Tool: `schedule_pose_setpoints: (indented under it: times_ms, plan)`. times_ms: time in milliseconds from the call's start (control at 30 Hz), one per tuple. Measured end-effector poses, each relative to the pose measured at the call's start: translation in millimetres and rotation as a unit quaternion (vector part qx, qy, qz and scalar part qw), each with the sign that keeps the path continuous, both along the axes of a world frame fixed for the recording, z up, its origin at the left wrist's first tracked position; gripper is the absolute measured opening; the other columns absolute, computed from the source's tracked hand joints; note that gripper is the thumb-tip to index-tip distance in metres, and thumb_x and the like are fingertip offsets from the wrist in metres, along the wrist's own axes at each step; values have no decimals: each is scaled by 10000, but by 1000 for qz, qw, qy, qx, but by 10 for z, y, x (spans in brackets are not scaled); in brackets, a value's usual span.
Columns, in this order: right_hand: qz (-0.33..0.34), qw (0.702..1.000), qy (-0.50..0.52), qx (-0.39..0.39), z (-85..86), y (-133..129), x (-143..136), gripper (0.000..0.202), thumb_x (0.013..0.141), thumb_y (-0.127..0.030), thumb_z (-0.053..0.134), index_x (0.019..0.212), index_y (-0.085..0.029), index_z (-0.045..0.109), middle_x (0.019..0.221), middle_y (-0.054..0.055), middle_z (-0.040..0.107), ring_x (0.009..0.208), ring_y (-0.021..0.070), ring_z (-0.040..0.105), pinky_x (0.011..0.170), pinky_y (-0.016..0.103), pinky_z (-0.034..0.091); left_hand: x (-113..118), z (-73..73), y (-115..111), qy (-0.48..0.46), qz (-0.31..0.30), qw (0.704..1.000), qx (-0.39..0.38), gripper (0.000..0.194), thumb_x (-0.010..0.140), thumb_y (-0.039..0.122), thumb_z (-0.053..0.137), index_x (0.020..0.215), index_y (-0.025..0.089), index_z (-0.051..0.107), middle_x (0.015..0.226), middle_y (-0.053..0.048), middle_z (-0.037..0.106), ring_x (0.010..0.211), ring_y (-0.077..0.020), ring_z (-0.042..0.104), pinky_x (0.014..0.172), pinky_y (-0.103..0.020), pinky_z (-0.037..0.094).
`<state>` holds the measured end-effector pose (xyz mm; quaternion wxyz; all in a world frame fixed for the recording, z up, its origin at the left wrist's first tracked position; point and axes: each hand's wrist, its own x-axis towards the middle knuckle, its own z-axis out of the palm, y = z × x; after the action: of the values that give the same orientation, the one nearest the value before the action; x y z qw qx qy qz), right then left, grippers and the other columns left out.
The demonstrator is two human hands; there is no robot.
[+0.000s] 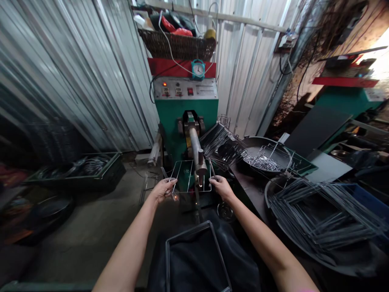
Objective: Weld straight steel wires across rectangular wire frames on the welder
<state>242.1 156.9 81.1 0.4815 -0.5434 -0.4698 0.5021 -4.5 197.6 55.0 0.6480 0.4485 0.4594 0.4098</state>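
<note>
A thin rectangular wire frame (191,174) with crossing wires lies under the upright electrode (200,162) of a green spot welder (170,111). My left hand (164,190) pinches its left side, fingers closed. On the right side, my right hand (221,186) is also closed at the frame's edge, with some loose wire rods (213,171) beside the fingers. Small sparks glow below the electrode, near the frame's lower edge. Several stacked rectangular wire frames (168,259) rest on the dark cloth over my lap.
To the right stand a round pan of short metal pieces (265,163) and a large basin (270,211) heaped with wire frames. More wire frames (223,142) lean beside the welder. At left sits a green crate (112,178) of metal parts. A clock (198,69) hangs above the control panel.
</note>
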Motion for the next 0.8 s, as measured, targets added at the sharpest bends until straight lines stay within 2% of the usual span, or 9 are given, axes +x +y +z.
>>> schedule_pose_setpoints:
  times_ms: [233, 367, 633, 800]
  plan:
    - [-20, 1000, 16, 2, -69, 121, -69, 207, 638, -344, 520, 701, -149, 500, 521, -31, 529, 332, 28, 280, 350, 180, 180, -88, 54, 241, 15, -41, 999, 2, 330, 595, 373, 678, 686, 160, 443, 345, 126, 289, 282, -8, 193, 295, -130, 139]
    - [-21, 1000, 7, 10, -129, 247, -105, 209, 637, -344, 517, 698, -145, 506, 513, -26, 532, 339, 34, 279, 354, 182, 182, -119, 36, 321, 10, -41, 999, -1, 350, 588, 386, 683, 653, 164, 420, 339, 129, 274, 284, -5, 171, 289, -128, 130]
    - [-21, 999, 1, 24, -216, 333, -143, 127, 658, -270, 493, 661, -145, 512, 508, -21, 534, 361, 48, 307, 382, 185, 214, -162, 24, 342, 32, -36, 999, 1, 376, 573, 409, 687, 623, 172, 400, 329, 129, 266, 283, -5, 168, 289, -129, 141]
    - [-39, 997, -17, 59, -146, 279, -154, 95, 659, -203, 497, 600, -129, 510, 509, -30, 495, 463, 65, 376, 452, 182, 272, -163, 99, 283, 39, -36, 999, 5, 369, 564, 408, 691, 644, 165, 425, 318, 132, 267, 279, -5, 168, 294, -135, 136]
